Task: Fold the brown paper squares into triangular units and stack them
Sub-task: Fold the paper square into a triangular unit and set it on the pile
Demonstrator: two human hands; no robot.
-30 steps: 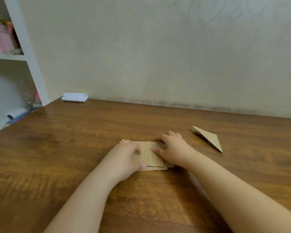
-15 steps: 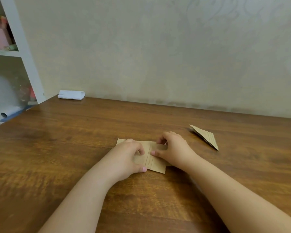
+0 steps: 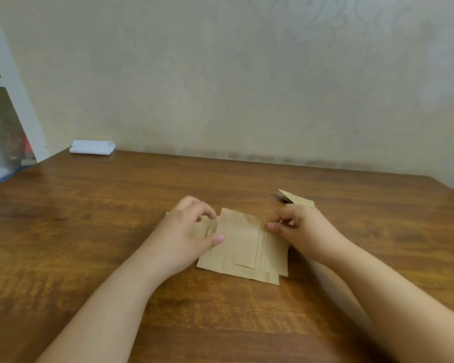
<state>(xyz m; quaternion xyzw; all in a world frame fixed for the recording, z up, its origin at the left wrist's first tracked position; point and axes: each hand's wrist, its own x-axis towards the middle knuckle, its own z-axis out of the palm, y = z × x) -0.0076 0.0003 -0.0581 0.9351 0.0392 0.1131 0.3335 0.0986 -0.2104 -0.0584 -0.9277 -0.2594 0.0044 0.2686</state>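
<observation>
The left hand [image 3: 184, 231] pinches the top brown paper square [image 3: 237, 239] at its 9 o'clock edge. The right hand [image 3: 303, 229] pinches the paper pile [image 3: 273, 258] at 3 o'clock, fingers curled.

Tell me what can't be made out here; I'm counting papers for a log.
- How many papers are in the pile: head view, sheets overlap and the left hand covers one end.
- Folded triangle: mostly behind the right hand.
- Shelf contents: cut off by the left edge, blurred.
- White bundle: too small to identify.
</observation>
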